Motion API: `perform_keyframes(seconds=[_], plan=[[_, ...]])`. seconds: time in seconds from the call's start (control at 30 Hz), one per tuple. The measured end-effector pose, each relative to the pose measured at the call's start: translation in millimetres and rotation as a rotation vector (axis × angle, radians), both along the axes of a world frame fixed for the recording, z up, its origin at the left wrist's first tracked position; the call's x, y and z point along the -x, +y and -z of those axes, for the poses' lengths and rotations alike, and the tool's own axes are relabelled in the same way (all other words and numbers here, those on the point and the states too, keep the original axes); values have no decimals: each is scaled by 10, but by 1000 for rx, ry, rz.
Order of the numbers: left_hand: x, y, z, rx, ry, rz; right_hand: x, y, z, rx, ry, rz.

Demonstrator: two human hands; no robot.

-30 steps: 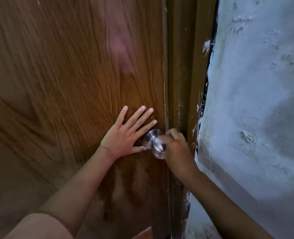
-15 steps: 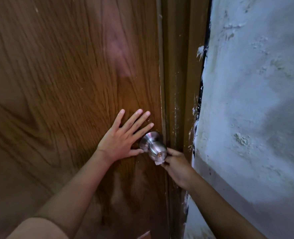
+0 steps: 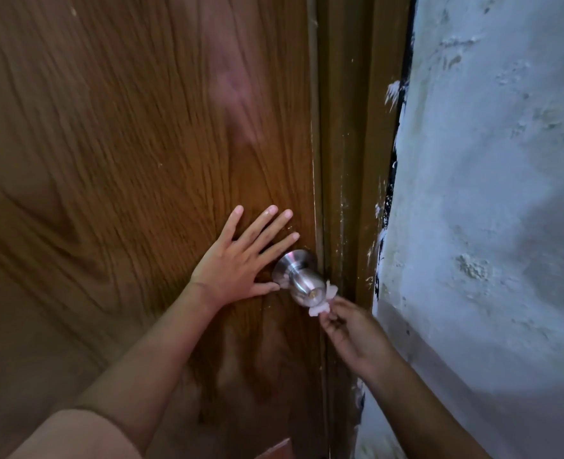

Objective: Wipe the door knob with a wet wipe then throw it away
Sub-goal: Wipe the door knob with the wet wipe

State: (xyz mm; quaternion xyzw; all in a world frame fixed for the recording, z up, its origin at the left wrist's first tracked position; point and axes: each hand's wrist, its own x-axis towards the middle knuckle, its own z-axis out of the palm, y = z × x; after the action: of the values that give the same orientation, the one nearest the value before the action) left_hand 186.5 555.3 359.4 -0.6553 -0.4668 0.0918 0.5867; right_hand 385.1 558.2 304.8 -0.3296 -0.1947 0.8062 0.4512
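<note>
We press our left hand [image 3: 237, 270], fingers spread flat, against the wooden door [image 3: 108, 160] to steady it while our right hand [image 3: 350, 329] pinches the bunched wet wipe [image 3: 320, 304] against the underside of the steel door knob [image 3: 302, 279].

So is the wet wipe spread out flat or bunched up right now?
Bunched up. The wet wipe is a small crumpled wad pinched in the right hand, against the underside of the door knob.
</note>
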Motion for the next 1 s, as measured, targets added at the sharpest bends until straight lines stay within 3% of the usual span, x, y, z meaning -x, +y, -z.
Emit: perform_keyframes(seconds=[0.17, 0.27, 0.37, 0.5, 0.7, 0.83, 1.0], plan=[[-2, -6, 7, 6, -6, 5, -23, -5, -195, -790, -878, 193], [-7, -5, 2, 10, -22, 15, 85, -71, -146, -1222, -1115, 280], [-3, -2, 13, 8, -20, 10, 120, -150, 15, -1430, -1216, 270], [12, -2, 21, 14, -36, 10, 91, -242, 21, -1337, -1200, 76], [0, -8, 11, 10, -20, 12, 13, -248, 246, -1283, -1227, 52], [-4, -13, -2, 4, -10, 10, -48, -193, 331, -1299, -1198, 356], [-4, -12, -2, 1, -13, 18, -2, -192, 276, -1217, -1127, 411]])
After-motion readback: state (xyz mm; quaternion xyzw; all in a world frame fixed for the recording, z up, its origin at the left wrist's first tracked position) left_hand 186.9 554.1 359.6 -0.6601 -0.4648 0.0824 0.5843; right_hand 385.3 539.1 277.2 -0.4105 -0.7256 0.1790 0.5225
